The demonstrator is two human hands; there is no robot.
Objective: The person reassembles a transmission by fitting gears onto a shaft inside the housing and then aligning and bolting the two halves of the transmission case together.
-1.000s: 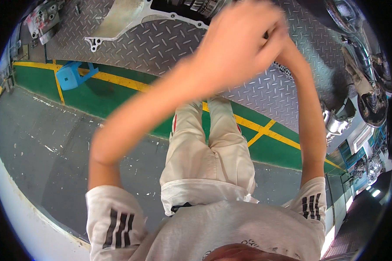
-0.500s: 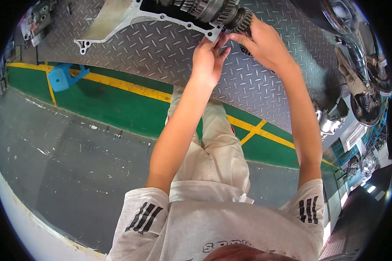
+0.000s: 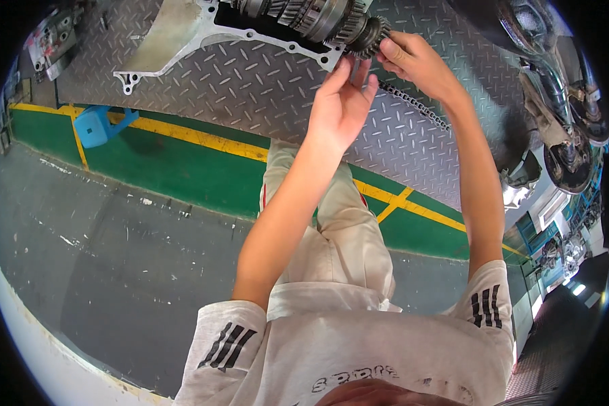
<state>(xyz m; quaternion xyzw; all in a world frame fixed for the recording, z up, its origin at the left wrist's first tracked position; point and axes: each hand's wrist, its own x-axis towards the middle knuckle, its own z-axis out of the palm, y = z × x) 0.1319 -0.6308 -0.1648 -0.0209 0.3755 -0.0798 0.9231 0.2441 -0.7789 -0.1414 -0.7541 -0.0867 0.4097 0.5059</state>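
A silvery metal gearbox housing (image 3: 176, 40) lies at the top of the view, with a shaft of several gears (image 3: 311, 19) set in it. At the shaft's right end a toothed gear (image 3: 371, 38) sticks out past the housing's corner. My right hand (image 3: 416, 64) is closed at the right rim of that gear, its thumb against the teeth and its other fingers curled behind. Just below the gear and the housing's corner, my left hand (image 3: 342, 108) is palm up with fingers stretched and apart. A metal chain (image 3: 416, 105) lies below my right hand.
The diamond-plate tabletop (image 3: 250, 81) carries the housing. Another metal part (image 3: 53, 40) sits at the far left. A blue plastic stool (image 3: 93, 127) stands on the floor by the table. Dark pipes and machine parts (image 3: 565, 145) crowd the right side.
My left hand has shifted slightly right and down and its fingers have spread. My right hand has drawn back to the gear's right rim, uncovering more of the gear and the chain.
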